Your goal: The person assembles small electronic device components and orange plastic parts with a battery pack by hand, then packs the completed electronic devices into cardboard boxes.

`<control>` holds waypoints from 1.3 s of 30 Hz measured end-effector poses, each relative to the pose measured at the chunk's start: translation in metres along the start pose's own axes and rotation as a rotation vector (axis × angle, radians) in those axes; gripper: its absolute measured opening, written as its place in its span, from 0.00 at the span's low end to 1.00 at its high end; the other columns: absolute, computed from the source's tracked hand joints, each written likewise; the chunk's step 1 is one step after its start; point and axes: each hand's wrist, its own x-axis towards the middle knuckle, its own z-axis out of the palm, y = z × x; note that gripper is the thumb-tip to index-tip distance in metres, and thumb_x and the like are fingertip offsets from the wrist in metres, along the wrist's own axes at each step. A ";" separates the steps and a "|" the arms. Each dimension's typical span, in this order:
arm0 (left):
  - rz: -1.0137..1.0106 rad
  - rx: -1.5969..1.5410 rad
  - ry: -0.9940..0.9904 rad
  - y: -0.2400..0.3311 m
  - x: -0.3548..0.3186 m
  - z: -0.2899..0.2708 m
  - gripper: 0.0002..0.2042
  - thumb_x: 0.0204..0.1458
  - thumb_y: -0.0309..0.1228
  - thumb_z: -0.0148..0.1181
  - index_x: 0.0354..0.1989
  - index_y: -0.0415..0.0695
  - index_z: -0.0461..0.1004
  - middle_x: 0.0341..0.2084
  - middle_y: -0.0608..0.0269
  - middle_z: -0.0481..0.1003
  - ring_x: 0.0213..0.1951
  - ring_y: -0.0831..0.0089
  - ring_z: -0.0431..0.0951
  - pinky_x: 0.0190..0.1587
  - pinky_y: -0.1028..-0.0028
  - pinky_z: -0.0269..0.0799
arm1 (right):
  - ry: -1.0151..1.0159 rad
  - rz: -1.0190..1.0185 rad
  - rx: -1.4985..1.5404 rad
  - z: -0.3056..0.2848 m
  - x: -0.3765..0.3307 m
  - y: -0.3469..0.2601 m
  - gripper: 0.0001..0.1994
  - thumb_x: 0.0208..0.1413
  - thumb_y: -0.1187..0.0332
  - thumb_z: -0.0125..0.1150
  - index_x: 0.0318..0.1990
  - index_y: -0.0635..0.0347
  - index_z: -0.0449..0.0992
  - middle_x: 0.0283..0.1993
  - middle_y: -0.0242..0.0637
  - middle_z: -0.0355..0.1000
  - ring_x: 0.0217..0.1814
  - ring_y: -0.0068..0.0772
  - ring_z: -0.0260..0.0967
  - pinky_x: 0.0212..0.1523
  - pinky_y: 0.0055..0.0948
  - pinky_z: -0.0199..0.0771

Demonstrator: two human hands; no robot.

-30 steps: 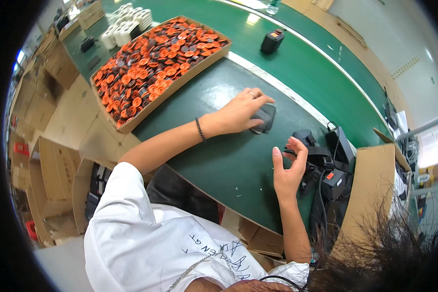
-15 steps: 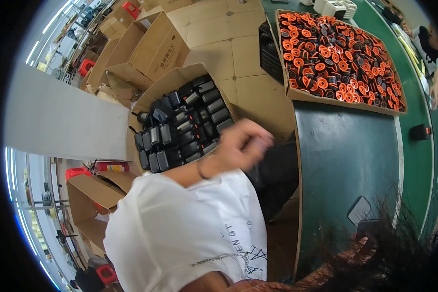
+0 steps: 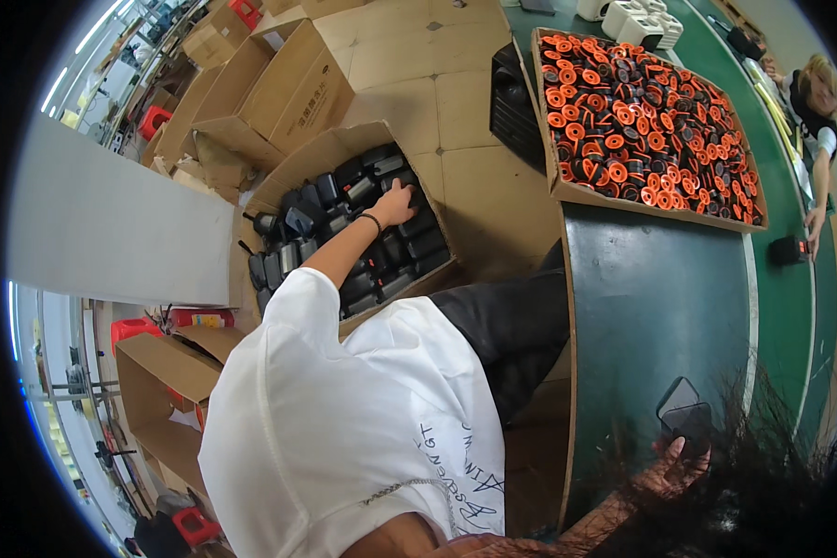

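My left hand (image 3: 395,205) is down in an open carton (image 3: 352,139) at the left, its fingers bent over one of the black plastic cases (image 3: 425,240) packed there in rows. The fingertips are partly hidden among the cases. At the lower right, over the green table, my right hand (image 3: 671,471) grips a dark flat piece with rounded corners (image 3: 690,420). Just behind that piece lies a similar grey flat piece (image 3: 676,394), partly covered by it. Dark hair strands hide part of the right hand and forearm.
A shallow carton (image 3: 660,206) full of orange and black spools (image 3: 646,121) sits on the green table (image 3: 660,279). Across the table a person (image 3: 818,139) touches a black block (image 3: 789,250). White containers (image 3: 637,26) stand at the far end; more cartons (image 3: 288,88) are at the left.
My left hand has moved away from near my body, leftward and forward into the carton of black cases. My right hand and its dark piece shifted slightly. The other person has leaned into view.
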 end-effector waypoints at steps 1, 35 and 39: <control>-0.031 0.040 -0.045 0.001 0.003 0.000 0.29 0.50 0.33 0.63 0.62 0.40 0.66 0.56 0.35 0.63 0.49 0.38 0.75 0.55 0.55 0.74 | 0.004 0.036 0.056 0.018 -0.003 -0.047 0.20 0.63 0.73 0.59 0.60 0.66 0.63 0.48 0.50 0.76 0.39 0.32 0.75 0.35 0.25 0.75; 0.237 -1.634 -1.703 0.503 -0.174 -0.057 0.41 0.56 0.69 0.42 0.62 0.43 0.66 0.54 0.56 0.71 0.53 0.62 0.74 0.56 0.59 0.74 | -0.125 0.375 1.083 0.008 -0.003 -0.099 0.23 0.63 0.67 0.60 0.62 0.56 0.61 0.55 0.36 0.71 0.47 0.30 0.74 0.32 0.27 0.77; 0.391 -1.249 -1.809 0.549 -0.170 -0.037 0.43 0.57 0.71 0.35 0.65 0.45 0.66 0.61 0.58 0.69 0.56 0.67 0.73 0.59 0.65 0.70 | -0.078 0.313 1.202 -0.001 0.009 -0.085 0.17 0.65 0.70 0.57 0.59 0.55 0.62 0.54 0.38 0.73 0.49 0.30 0.76 0.38 0.31 0.83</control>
